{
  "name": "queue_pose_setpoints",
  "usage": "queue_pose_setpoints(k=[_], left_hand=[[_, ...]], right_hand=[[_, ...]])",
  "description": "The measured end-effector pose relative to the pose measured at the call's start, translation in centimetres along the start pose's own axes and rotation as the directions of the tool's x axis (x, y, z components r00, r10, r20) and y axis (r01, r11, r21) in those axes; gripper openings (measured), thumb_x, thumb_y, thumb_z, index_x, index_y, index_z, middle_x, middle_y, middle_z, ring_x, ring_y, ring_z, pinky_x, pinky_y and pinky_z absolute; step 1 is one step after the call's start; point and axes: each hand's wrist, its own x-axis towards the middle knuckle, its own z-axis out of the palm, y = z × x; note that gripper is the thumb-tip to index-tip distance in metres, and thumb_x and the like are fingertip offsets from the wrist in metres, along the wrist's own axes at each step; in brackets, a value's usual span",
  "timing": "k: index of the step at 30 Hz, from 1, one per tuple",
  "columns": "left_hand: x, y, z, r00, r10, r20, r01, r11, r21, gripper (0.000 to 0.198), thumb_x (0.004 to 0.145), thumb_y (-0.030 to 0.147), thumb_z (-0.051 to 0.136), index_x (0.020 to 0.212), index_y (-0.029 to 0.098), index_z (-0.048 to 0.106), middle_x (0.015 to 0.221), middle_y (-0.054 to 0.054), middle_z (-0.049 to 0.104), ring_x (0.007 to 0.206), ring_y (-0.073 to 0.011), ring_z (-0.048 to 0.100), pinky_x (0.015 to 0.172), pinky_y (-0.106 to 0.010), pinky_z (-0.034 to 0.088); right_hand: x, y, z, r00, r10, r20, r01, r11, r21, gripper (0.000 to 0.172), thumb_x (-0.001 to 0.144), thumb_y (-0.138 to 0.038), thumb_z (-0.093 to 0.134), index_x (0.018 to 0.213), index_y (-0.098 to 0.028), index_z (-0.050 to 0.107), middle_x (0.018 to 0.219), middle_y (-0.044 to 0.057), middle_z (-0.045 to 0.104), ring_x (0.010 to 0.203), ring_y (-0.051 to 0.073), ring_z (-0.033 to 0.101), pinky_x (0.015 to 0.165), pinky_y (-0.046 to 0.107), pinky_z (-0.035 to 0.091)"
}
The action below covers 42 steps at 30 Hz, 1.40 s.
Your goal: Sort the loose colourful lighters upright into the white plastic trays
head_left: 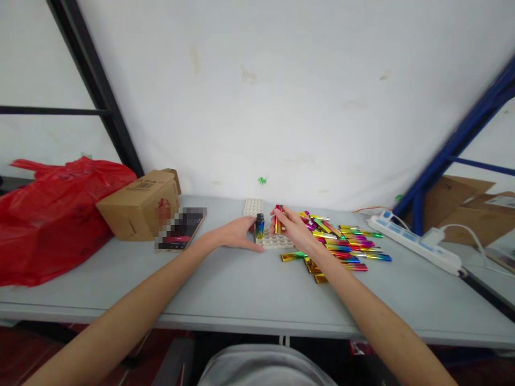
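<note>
My left hand (240, 234) rests at the left end of a white tray (277, 244) with rows of holes, its thumb and fingers apart. Close to those fingers, a dark-topped blue and yellow lighter (259, 228) stands upright in the tray. My right hand (293, 225) is closed on a shiny red and gold lighter (278, 219), held upright over the tray's right part. Beside and partly behind my right forearm lies a loose pile of shiny multicoloured lighters (350, 247). A second white holed tray (253, 207) lies farther back, near the wall.
On the left are a red plastic bag (60, 214), a cardboard box (139, 209) and a phone (183, 229). A white power strip (418, 244) with cables lies on the right. Behind the grey table (225, 289) rises a white wall; more cardboard (454, 206) stands at far right.
</note>
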Motion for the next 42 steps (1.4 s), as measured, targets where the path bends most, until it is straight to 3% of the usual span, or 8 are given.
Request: queue_pose_setpoints(k=[5, 10, 17, 24, 29, 34, 38, 42], left_hand=[[-0.2, 0.4, -0.2, 1.000, 0.000, -0.003, 0.000, 1.000, -0.002, 0.076, 0.063, 0.080, 0.082, 0.105, 0.019, 0.062, 0.103, -0.009, 0.071, 0.089, -0.0303, 0.067, 0.076, -0.037, 0.051], [-0.2, 0.3, -0.2, 1.000, 0.010, 0.002, -0.010, 1.000, 0.005, 0.076, 0.063, 0.080, 0.081, 0.105, 0.019, 0.063, 0.107, -0.010, 0.071, 0.092, -0.0311, 0.068, 0.078, -0.037, 0.051], [0.0, -0.2, 0.0, 1.000, 0.008, 0.003, -0.009, 1.000, 0.030, 0.080, 0.064, 0.082, 0.080, 0.109, 0.018, 0.063, 0.108, -0.011, 0.072, 0.094, -0.0311, 0.068, 0.081, -0.038, 0.052], [0.1, -0.4, 0.0, 1.000, 0.013, 0.012, -0.013, 1.000, 0.009, 0.080, 0.064, 0.082, 0.080, 0.108, 0.018, 0.063, 0.109, -0.011, 0.073, 0.093, -0.0312, 0.068, 0.081, -0.038, 0.053], [0.0, -0.1, -0.1, 1.000, 0.008, 0.017, -0.009, 1.000, 0.014, 0.079, 0.064, 0.081, 0.080, 0.108, 0.018, 0.062, 0.109, -0.011, 0.072, 0.095, -0.0316, 0.068, 0.081, -0.038, 0.053], [-0.1, 0.1, -0.2, 1.000, 0.005, 0.008, -0.005, 1.000, 0.003, 0.078, 0.064, 0.080, 0.081, 0.109, 0.018, 0.064, 0.107, -0.010, 0.072, 0.092, -0.0302, 0.068, 0.078, -0.037, 0.052], [-0.1, 0.1, -0.2, 1.000, 0.021, -0.003, -0.021, 1.000, -0.016, 0.077, 0.064, 0.076, 0.083, 0.111, 0.018, 0.064, 0.107, -0.010, 0.072, 0.092, -0.0306, 0.067, 0.079, -0.038, 0.052], [0.0, 0.2, -0.1, 0.999, 0.038, 0.002, -0.038, 0.999, -0.020, 0.074, 0.066, 0.077, 0.083, 0.108, 0.018, 0.064, 0.108, -0.011, 0.072, 0.094, -0.0314, 0.067, 0.080, -0.038, 0.052]], right_hand=[[-0.2, 0.3, 0.6, 0.993, 0.105, 0.053, -0.104, 0.994, -0.033, 0.055, 0.080, -0.075, 0.075, 0.094, -0.026, 0.055, 0.066, -0.009, 0.048, 0.047, 0.008, 0.031, 0.041, 0.021, 0.029], [-0.2, 0.6, 1.1, 0.980, 0.196, -0.010, -0.197, 0.980, -0.034, 0.066, 0.081, -0.089, 0.060, 0.076, -0.024, 0.046, 0.057, -0.010, 0.028, 0.047, 0.008, 0.023, 0.042, 0.021, 0.016], [-0.1, 1.1, 1.2, 0.963, 0.189, -0.192, -0.212, 0.972, -0.105, 0.060, 0.092, -0.074, 0.051, 0.059, -0.026, 0.035, 0.049, -0.007, 0.026, 0.043, 0.009, 0.018, 0.042, 0.026, 0.013], [-0.2, 0.9, 0.8, 0.969, 0.182, -0.167, -0.192, 0.980, -0.045, 0.055, 0.094, -0.065, 0.047, 0.058, -0.026, 0.033, 0.046, -0.008, 0.024, 0.040, 0.008, 0.013, 0.041, 0.025, 0.011], [-0.1, 1.4, 0.7, 0.975, 0.154, -0.161, -0.165, 0.985, -0.055, 0.066, 0.088, -0.086, 0.048, 0.063, -0.025, 0.045, 0.049, -0.009, 0.025, 0.041, 0.009, 0.018, 0.042, 0.026, 0.016], [-0.2, 1.6, 0.9, 0.991, -0.071, -0.111, 0.048, 0.979, -0.200, 0.062, 0.087, -0.085, 0.055, 0.086, -0.024, 0.063, 0.060, -0.006, 0.045, 0.048, 0.013, 0.039, 0.048, 0.027, 0.034], [-0.5, 1.1, 0.8, 0.968, -0.247, -0.053, 0.194, 0.862, -0.468, 0.047, 0.094, -0.070, 0.062, 0.085, -0.024, 0.067, 0.074, 0.000, 0.063, 0.069, 0.019, 0.059, 0.068, 0.031, 0.048], [-0.9, 0.7, 0.7, 0.931, -0.364, 0.006, 0.278, 0.700, -0.657, 0.045, 0.093, -0.064, 0.068, 0.072, -0.024, 0.063, 0.074, 0.003, 0.066, 0.073, 0.022, 0.061, 0.076, 0.034, 0.049]])
